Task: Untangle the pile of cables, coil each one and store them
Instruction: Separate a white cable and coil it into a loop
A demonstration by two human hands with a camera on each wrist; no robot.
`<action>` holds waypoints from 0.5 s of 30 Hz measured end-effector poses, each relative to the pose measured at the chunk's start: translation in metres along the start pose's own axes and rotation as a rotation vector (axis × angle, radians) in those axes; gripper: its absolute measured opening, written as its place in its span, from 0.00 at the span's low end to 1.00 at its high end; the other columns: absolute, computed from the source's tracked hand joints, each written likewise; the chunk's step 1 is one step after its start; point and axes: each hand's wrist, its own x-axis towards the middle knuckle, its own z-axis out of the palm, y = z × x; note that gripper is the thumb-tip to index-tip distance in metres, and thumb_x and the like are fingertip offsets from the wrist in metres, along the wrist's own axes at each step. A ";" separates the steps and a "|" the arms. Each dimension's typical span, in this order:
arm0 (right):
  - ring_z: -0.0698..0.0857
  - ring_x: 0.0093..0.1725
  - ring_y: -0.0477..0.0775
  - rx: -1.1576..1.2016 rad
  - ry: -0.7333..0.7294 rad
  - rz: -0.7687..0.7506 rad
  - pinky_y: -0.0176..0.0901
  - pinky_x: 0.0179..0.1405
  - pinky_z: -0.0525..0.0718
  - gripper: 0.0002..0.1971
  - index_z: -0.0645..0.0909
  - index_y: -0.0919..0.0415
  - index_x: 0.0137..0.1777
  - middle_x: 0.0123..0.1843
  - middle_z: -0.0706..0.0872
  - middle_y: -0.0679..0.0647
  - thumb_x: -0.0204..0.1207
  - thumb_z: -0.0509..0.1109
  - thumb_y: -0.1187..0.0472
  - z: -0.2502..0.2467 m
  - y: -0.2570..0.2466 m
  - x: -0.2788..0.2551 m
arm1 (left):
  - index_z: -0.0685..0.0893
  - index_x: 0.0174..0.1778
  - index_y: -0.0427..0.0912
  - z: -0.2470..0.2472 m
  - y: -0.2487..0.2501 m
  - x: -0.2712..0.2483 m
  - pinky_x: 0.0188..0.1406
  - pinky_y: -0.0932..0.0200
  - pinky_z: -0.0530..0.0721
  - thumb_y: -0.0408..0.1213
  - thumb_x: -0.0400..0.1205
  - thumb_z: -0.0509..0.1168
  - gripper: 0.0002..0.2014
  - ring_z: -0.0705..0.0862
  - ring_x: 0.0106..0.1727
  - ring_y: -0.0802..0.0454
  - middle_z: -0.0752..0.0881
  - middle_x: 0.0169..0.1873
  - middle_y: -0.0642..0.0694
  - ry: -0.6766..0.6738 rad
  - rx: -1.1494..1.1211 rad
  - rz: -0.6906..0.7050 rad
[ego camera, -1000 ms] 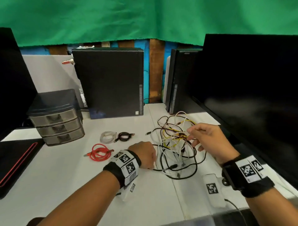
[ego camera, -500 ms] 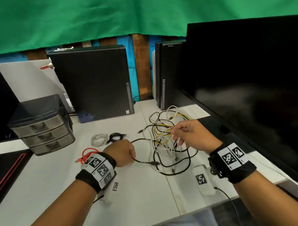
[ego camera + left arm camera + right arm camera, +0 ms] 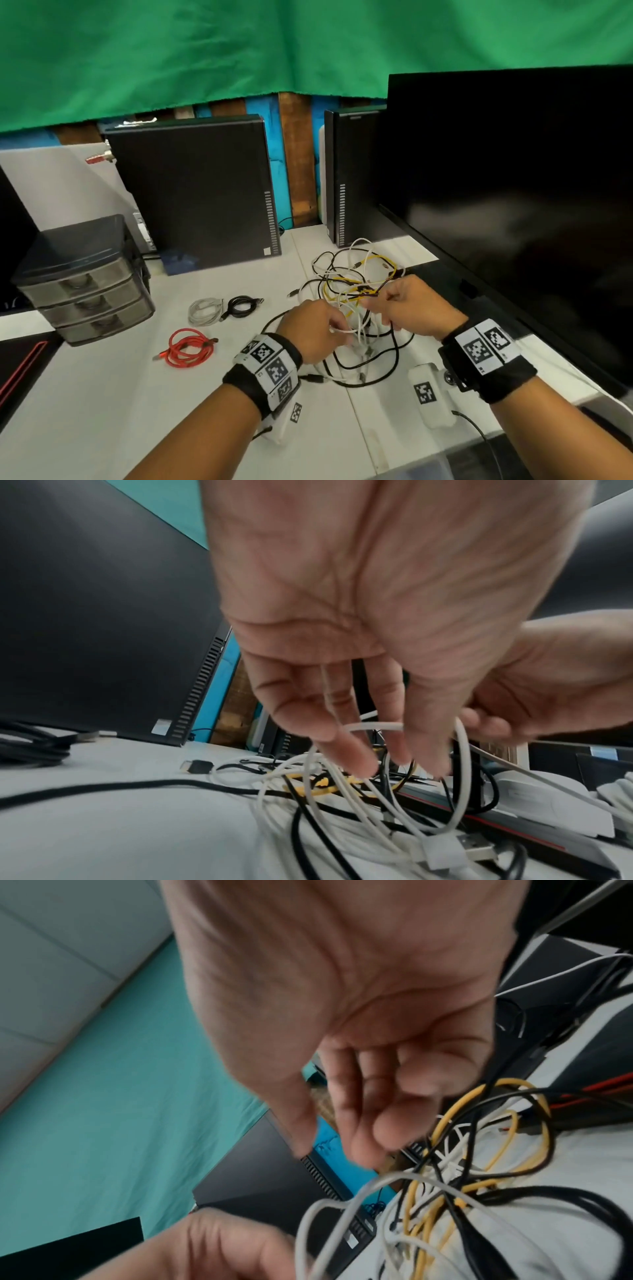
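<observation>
A tangle of white, black and yellow cables (image 3: 358,291) lies on the white table (image 3: 102,411) in front of the monitor. My left hand (image 3: 337,330) reaches into its near left side and pinches a white cable (image 3: 375,725) between thumb and fingers. My right hand (image 3: 371,305) is just to the right, fingertips close to the left hand, pinching the same white cable's loop (image 3: 342,1202). A white USB plug (image 3: 455,850) lies on the table below the left hand. The rest of the tangle lies loose on the table.
Three coiled cables lie to the left: red (image 3: 188,347), white (image 3: 205,310), black (image 3: 241,305). A grey three-drawer unit (image 3: 85,281) stands at far left. Two black PC towers (image 3: 195,192) stand behind, a large monitor (image 3: 513,205) to the right, and a white tagged box (image 3: 428,394) near the right wrist.
My left hand has let go of the black cable end it had pulled leftward and has moved right into the pile onto a white cable. My right hand has stayed at the tangle.
</observation>
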 end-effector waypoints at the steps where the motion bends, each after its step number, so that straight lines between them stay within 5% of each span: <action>1: 0.78 0.23 0.41 -0.053 -0.081 0.023 0.34 0.29 0.78 0.25 0.88 0.66 0.36 0.27 0.85 0.51 0.74 0.77 0.40 0.004 0.001 -0.003 | 0.94 0.48 0.55 0.002 0.000 0.001 0.55 0.51 0.86 0.50 0.77 0.75 0.07 0.87 0.49 0.56 0.92 0.46 0.57 0.010 -0.038 0.003; 4: 0.75 0.24 0.40 -0.144 -0.221 -0.014 0.33 0.27 0.74 0.22 0.90 0.64 0.36 0.26 0.83 0.47 0.73 0.79 0.42 0.017 0.007 -0.008 | 0.95 0.46 0.52 0.004 0.004 0.002 0.47 0.55 0.87 0.48 0.79 0.74 0.06 0.87 0.43 0.54 0.92 0.39 0.52 0.005 -0.097 0.008; 8: 0.74 0.24 0.44 -0.128 -0.075 -0.030 0.36 0.25 0.72 0.17 0.86 0.65 0.32 0.23 0.78 0.47 0.81 0.74 0.57 0.008 0.003 -0.003 | 0.95 0.41 0.47 0.008 -0.004 0.002 0.26 0.71 0.72 0.46 0.81 0.73 0.09 0.78 0.27 0.61 0.87 0.29 0.48 0.010 -0.060 -0.057; 12: 0.77 0.26 0.49 0.173 0.293 -0.097 0.38 0.24 0.74 0.17 0.83 0.69 0.37 0.27 0.80 0.54 0.85 0.68 0.59 -0.033 -0.017 -0.008 | 0.95 0.48 0.45 0.009 -0.021 0.003 0.41 0.64 0.79 0.45 0.81 0.71 0.10 0.86 0.43 0.55 0.92 0.42 0.48 -0.058 0.043 -0.135; 15: 0.80 0.27 0.54 0.339 0.333 -0.183 0.37 0.20 0.72 0.16 0.79 0.69 0.41 0.29 0.81 0.58 0.88 0.62 0.60 -0.060 -0.038 -0.027 | 0.95 0.50 0.49 0.005 -0.026 0.004 0.54 0.58 0.84 0.45 0.79 0.74 0.08 0.88 0.54 0.51 0.92 0.48 0.52 -0.053 0.055 -0.190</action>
